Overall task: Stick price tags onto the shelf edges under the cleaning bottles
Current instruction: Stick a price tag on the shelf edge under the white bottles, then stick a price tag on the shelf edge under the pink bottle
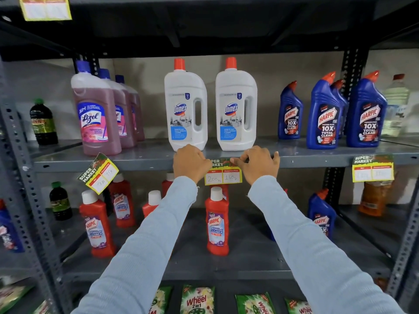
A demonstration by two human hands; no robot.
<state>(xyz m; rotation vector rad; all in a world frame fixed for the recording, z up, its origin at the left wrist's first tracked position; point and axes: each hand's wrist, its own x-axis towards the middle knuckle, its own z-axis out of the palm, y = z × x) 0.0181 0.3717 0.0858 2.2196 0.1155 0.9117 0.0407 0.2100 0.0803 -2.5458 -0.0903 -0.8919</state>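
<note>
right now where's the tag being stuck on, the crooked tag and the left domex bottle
tag being stuck (223,176): head view, on its white price boxes
crooked tag (99,173): head view, middle of its tilted face
left Domex bottle (181,114): head view, on its front label

The left hand (191,163) covers the left end of the price tag (223,172), so its header reads only as part-words. The right hand's fingers (238,160) hide the tag's top right corner. At one o'clock from that hand, a second blue Harpic bottle (339,94) stands mostly hidden behind the front one. At eleven o'clock in the frame, a yellow tag (45,7) is cut off by the top edge. The writing on the right-hand tag (373,169) is too blurred to read. The Wheel packets (197,301) are cropped at six o'clock.
</note>
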